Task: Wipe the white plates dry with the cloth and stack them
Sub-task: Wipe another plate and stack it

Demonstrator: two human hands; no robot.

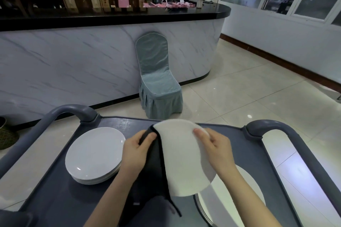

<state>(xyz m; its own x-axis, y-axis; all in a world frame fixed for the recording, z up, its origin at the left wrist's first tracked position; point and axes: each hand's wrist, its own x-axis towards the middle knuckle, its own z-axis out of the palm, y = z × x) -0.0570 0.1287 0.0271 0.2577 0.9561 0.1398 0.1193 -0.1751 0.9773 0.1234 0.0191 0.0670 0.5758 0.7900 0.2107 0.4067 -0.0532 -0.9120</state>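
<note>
Holding a round white ceramic plate (180,158) tilted up above the grey plastic trolley top (59,199), the person's right hand (215,145) curls over its right rim, probably to steady it. The left hand (137,150) pinches a dark grey cloth (153,180) around the opposite rim to wipe it. 1 stack of white plates (94,155) sits on the trolley to the left and another pile (245,190) lies beneath the held plate; which is the dried one cannot be told.
</note>
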